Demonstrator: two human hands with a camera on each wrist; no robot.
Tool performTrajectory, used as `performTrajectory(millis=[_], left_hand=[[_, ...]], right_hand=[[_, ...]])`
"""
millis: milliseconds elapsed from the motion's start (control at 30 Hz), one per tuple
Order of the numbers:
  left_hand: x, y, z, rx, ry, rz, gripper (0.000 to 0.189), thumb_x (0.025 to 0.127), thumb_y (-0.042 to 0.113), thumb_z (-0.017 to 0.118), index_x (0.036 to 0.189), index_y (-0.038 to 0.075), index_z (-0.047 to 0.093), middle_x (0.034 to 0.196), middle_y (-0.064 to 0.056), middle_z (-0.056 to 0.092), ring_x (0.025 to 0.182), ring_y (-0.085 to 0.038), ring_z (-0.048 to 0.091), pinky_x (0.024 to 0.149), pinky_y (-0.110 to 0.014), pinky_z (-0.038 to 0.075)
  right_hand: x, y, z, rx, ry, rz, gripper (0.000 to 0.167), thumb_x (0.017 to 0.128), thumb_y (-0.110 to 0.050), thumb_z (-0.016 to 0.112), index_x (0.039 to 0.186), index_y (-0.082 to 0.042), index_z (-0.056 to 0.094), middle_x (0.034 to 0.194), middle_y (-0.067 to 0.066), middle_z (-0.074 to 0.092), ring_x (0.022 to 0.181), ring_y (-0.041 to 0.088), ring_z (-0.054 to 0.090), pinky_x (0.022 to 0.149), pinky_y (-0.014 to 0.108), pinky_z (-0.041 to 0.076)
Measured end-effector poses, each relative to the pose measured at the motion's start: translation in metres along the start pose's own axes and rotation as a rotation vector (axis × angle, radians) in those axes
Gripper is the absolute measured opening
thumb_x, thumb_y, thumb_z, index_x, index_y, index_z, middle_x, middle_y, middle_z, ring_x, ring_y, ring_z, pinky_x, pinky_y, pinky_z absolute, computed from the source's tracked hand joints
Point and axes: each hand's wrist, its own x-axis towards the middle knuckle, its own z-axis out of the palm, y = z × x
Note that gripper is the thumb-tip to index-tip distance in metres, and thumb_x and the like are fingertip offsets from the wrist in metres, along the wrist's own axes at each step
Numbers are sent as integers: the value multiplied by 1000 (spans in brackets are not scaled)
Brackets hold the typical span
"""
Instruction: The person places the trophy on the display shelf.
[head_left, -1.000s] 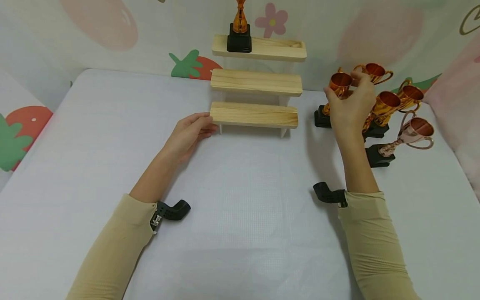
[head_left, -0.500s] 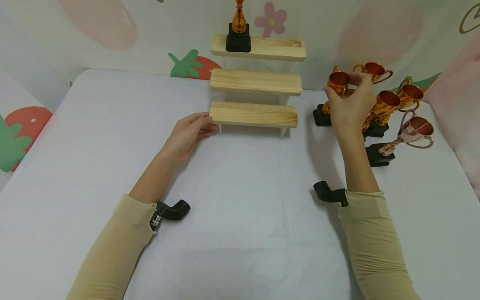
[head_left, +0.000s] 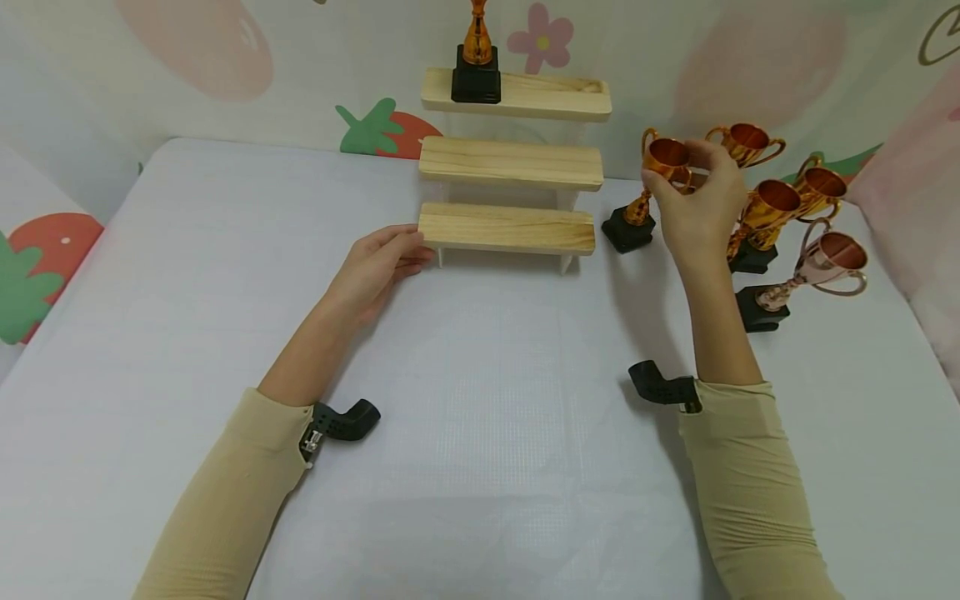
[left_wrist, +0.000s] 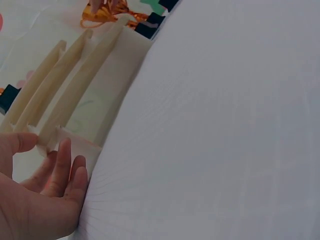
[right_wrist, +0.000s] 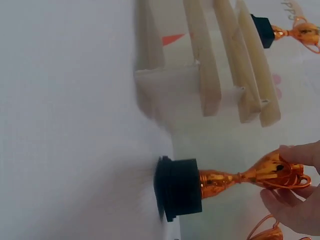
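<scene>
My right hand (head_left: 701, 200) pinches an orange-gold trophy (head_left: 639, 208) by its cup, thumb on one side and fingers on the other. The trophy's black base (right_wrist: 180, 187) leans a little and sits close over the white tabletop. At the left end of the three-tier wooden display shelf (head_left: 506, 229), my left hand (head_left: 378, 271) grips the lowest plank. In the left wrist view, that hand's thumb (left_wrist: 24, 142) lies against the plank's end, its other fingers below. On the top tier stands another gold trophy (head_left: 477, 73), its upper part cut off in the head view.
Right of the held trophy stand several more: a gold trophy (head_left: 776, 207), another gold one (head_left: 821, 192) behind it, a copper-toned one (head_left: 746, 143) at the back and a rose-pink one (head_left: 828, 258) in front. A patterned wall cloth (head_left: 360, 50) hangs behind the shelf.
The trophy in my right hand has moved left, away from the group, its base now tilted. My left hand has stayed on the shelf.
</scene>
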Motion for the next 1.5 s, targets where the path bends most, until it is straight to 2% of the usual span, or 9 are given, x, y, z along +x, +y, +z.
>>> performTrajectory(millis=[200, 767, 933, 1133, 1333, 1500], left_hand=[[1, -1, -1, 4, 1, 1, 48, 112, 17, 51, 153, -6, 47, 103, 4, 65, 105, -10, 62, 109, -29, 47], [2, -2, 0, 6, 2, -3, 48, 112, 18, 51, 153, -6, 47, 106, 3, 65, 106, -10, 62, 108, -28, 47], [2, -2, 1, 8, -1, -4, 48, 112, 18, 52, 154, -5, 46, 106, 2, 65, 106, -11, 62, 109, -29, 47], [2, -2, 0, 0, 4, -6, 48, 111, 17, 52, 153, -6, 46, 103, 4, 66, 105, -10, 62, 110, -30, 47], [2, -1, 0, -1, 1, -4, 48, 111, 17, 52, 153, -6, 46, 102, 5, 66, 105, -10, 62, 110, -29, 47], [2, -1, -1, -3, 2, -6, 48, 111, 17, 52, 153, -6, 46, 104, 4, 66, 106, -10, 62, 111, -30, 47]], right_hand=[[-1, -3, -2, 46, -34, 35, 53, 96, -17, 81, 143, -5, 61, 139, 10, 58, 104, 5, 57, 87, 20, 52], [4, -4, -7, 74, -80, 50, 51, 95, -16, 81, 142, -9, 65, 139, 3, 61, 112, 9, 60, 87, 21, 52], [5, -6, -10, 96, -94, 65, 50, 94, -15, 81, 141, -12, 66, 132, -3, 61, 111, 9, 60, 86, 20, 53], [5, -8, -12, 124, -114, 36, 49, 95, -12, 80, 141, -10, 66, 127, -5, 59, 111, 11, 63, 91, 20, 56], [5, -10, -15, 104, -123, 12, 48, 95, -13, 80, 141, -11, 66, 129, -5, 59, 110, 12, 64, 88, 19, 55], [8, -13, -16, 125, -128, 10, 49, 95, -12, 80, 142, -10, 66, 135, -2, 61, 118, 16, 66, 94, 21, 56]])
